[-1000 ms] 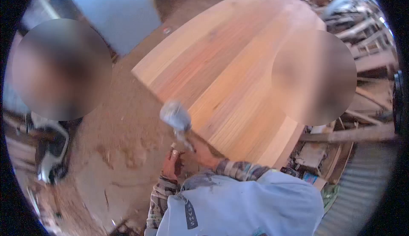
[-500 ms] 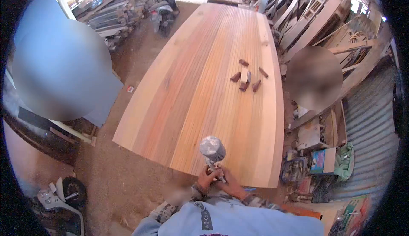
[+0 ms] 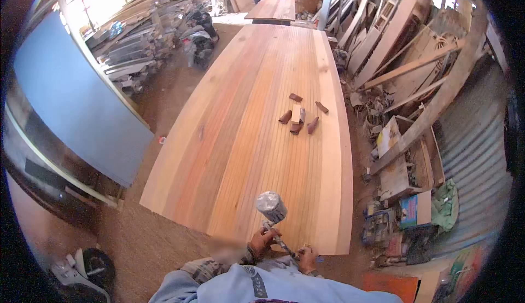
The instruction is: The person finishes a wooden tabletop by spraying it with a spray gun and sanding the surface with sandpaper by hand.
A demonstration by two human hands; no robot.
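At the long striped wooden panel's (image 3: 235, 139) near end, your left hand (image 3: 262, 242) and right hand (image 3: 307, 258) are gripping a grey-cupped metal spray gun (image 3: 273, 211) — the panel is looking joined, seemingly uncoated.

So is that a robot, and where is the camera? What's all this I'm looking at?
No robot here, just a person using two bare hands. The picture comes from a camera worn on that person's head, looking forward and down, so you see almost what they see. The left hand holds what looks like a spray gun with a cup on it. The right hand is at its lower end, though its exact grip is hard to see. In front is a big wooden board. On it lie some small brown pieces around a pale block.
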